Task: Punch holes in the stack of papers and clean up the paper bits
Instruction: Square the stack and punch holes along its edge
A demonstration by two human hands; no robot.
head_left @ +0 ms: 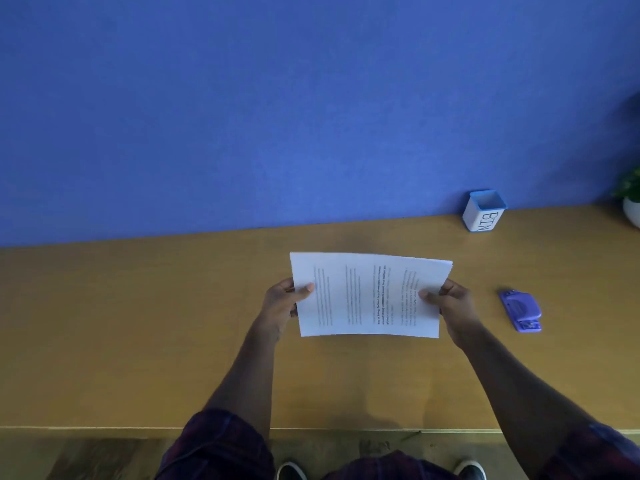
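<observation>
A stack of white printed papers (pixel 367 296) is held above the middle of the wooden desk, turned sideways so the text lines run up and down. My left hand (pixel 282 304) grips its left edge, thumb on top. My right hand (pixel 450 303) grips its right edge the same way. A purple hole punch (pixel 520 310) lies on the desk to the right of my right hand, apart from it. A small white box with a blue rim marked BIN (pixel 484 212) stands at the back right against the wall.
The wooden desk (pixel 138 341) runs the full width, with a blue wall (pixel 277 116) behind it. A potted plant (pixel 632 202) sits at the far right edge. The desk's front edge, the floor and my shoes show at the bottom.
</observation>
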